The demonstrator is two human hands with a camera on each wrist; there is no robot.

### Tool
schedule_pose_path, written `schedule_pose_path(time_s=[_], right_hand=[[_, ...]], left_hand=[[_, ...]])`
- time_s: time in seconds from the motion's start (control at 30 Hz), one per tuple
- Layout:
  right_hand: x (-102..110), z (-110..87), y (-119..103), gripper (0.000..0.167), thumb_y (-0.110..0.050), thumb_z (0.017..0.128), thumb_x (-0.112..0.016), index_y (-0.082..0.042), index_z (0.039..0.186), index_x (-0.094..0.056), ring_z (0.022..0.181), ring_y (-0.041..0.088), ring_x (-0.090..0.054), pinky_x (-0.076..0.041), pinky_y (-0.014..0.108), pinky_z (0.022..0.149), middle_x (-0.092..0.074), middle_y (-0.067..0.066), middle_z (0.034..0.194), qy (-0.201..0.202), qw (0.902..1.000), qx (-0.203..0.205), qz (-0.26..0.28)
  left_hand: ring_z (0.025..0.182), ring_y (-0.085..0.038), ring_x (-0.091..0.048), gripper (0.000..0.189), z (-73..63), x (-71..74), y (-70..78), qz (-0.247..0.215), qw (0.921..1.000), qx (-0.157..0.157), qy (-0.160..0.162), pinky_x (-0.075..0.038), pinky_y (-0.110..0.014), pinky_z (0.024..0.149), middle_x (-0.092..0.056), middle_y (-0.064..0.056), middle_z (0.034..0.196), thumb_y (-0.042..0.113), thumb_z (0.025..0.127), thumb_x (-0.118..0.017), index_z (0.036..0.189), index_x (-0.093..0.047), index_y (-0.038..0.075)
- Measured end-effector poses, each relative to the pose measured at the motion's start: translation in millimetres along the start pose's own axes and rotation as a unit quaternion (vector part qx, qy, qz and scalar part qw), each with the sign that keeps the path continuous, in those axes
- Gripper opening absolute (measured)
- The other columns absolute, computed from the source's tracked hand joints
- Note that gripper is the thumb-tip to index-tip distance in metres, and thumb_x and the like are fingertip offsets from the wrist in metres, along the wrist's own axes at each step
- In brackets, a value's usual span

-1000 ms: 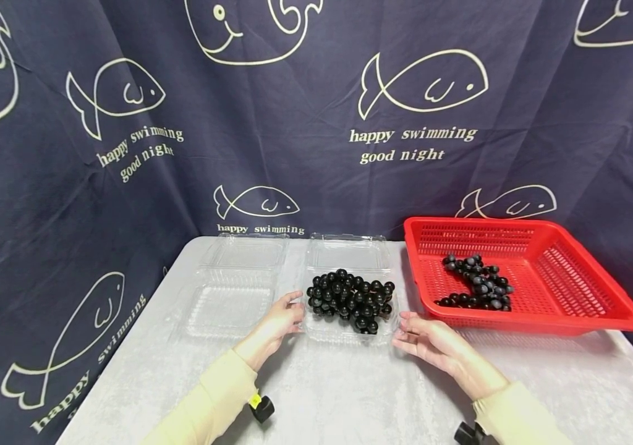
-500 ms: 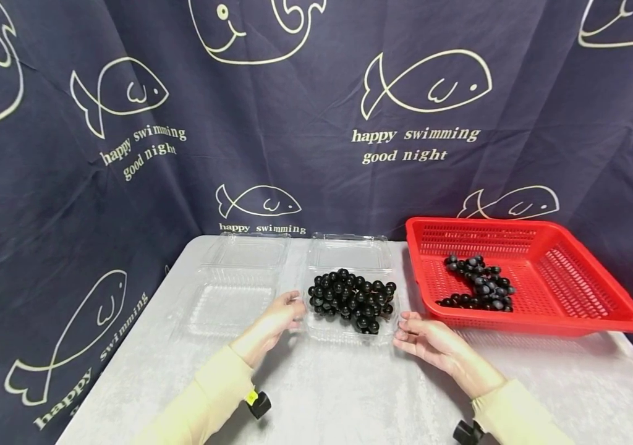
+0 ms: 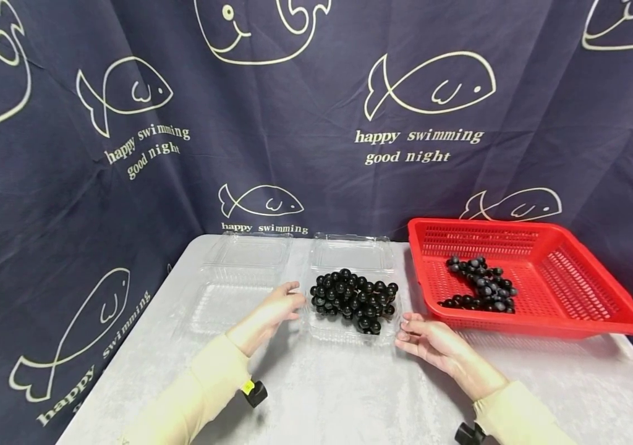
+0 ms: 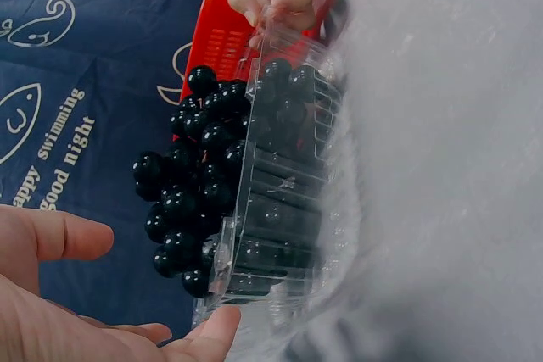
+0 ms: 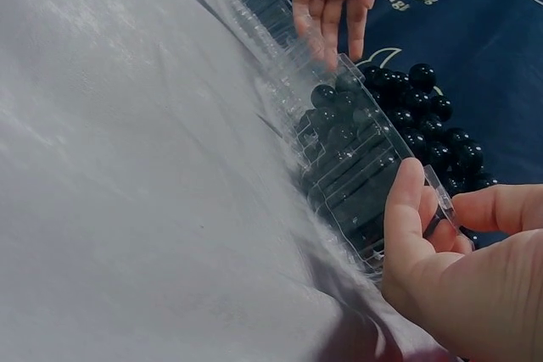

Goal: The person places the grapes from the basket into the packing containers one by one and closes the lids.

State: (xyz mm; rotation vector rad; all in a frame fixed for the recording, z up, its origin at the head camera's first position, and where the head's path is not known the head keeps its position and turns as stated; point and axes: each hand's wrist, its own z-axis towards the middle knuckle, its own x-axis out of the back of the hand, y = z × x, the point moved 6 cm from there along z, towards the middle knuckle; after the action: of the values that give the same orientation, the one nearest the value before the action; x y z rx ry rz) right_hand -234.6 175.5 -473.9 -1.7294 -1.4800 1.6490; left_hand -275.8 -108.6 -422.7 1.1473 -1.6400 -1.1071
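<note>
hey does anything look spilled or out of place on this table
Nothing looks spilled or damaged. The glossy, round black grapes do heap higher than the clear, ribbed plastic box holding them, so its open, see-through lid might not shut easily.

Navy curtain (image 3: 316, 148) w/ fish & txt prints; lt-grey tablecloth (image 3: 339, 395) below

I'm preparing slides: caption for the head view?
Left hand and right hand flank a clear container of black grapes beside a red basket.
</note>
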Motion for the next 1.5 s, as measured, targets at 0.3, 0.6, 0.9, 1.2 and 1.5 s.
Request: schedule_pose_path(time_s=[0.3, 0.6, 0.9, 1.2, 1.5], right_hand=[[0.4, -1.1, -0.8, 0.016, 0.004, 0.094, -0.044, -0.008, 0.098, -0.054, 0.08, 0.013, -0.059, -0.053, 0.032, 0.088, -0.056, 0.001, 0.084, 0.001, 1.0, 0.004, -0.001], [1.1, -2.5, 0.7, 0.016, 0.003, 0.095, -0.044, -0.009, 0.097, -0.055, 0.081, 0.013, -0.06, -0.052, 0.033, 0.09, -0.057, 0.0, 0.085, -0.016, 0.9998, 0.002, 0.006], [2.8, -1.8, 2.7, 0.013, 0.002, 0.094, -0.048, -0.008, 0.1, -0.054, 0.081, 0.012, -0.06, -0.053, 0.034, 0.09, -0.058, 0.0, 0.085, -0.009, 0.9999, 0.007, -0.005], [0.4, -3.7, -1.8, 0.012, 0.003, 0.092, -0.051, -0.006, 0.098, -0.055, 0.081, 0.013, -0.06, -0.052, 0.034, 0.091, -0.056, 0.001, 0.084, -0.014, 0.9998, 0.008, -0.005], [4.5, -2.2, -6.6, 0.014, 0.002, 0.09, -0.056, -0.005, 0.101, -0.055, 0.081, 0.013, -0.06, -0.052, 0.034, 0.091, -0.054, 0.001, 0.086, 0.005, 1.0, 0.002, -0.004]], left_hand=[[0.125, -0.042, -0.043, 0.067, 4.0, 8.2, 9.6, 0.002, 0.9997, 0.015, 0.02, -0.035, -0.05, 0.106, -0.041, -0.027, 0.138, 0.006, 0.082, -0.054, 0.143, -0.028, -0.003], [0.125, -0.041, -0.041, 0.058, 10.8, 13.3, 23.2, -0.014, 0.9994, 0.015, 0.027, -0.038, -0.049, 0.105, -0.043, -0.027, 0.136, 0.007, 0.085, -0.052, 0.14, -0.034, -0.003], [0.123, -0.039, -0.043, 0.054, 18.6, 16.6, 35.8, -0.025, 0.9994, 0.009, 0.021, -0.04, -0.047, 0.103, -0.044, -0.027, 0.134, 0.006, 0.088, -0.049, 0.138, -0.033, -0.007], [0.124, -0.037, -0.043, 0.053, 24.8, 11.9, 47.1, -0.035, 0.9991, 0.019, 0.015, -0.039, -0.046, 0.105, -0.042, -0.025, 0.138, 0.007, 0.089, -0.05, 0.138, -0.034, -0.006], [0.12, -0.034, -0.044, 0.05, 34.9, 10.7, 58.4, -0.078, 0.9965, 0.03, 0.003, -0.037, -0.046, 0.107, -0.042, -0.023, 0.135, 0.005, 0.09, -0.048, 0.137, -0.035, -0.005]])
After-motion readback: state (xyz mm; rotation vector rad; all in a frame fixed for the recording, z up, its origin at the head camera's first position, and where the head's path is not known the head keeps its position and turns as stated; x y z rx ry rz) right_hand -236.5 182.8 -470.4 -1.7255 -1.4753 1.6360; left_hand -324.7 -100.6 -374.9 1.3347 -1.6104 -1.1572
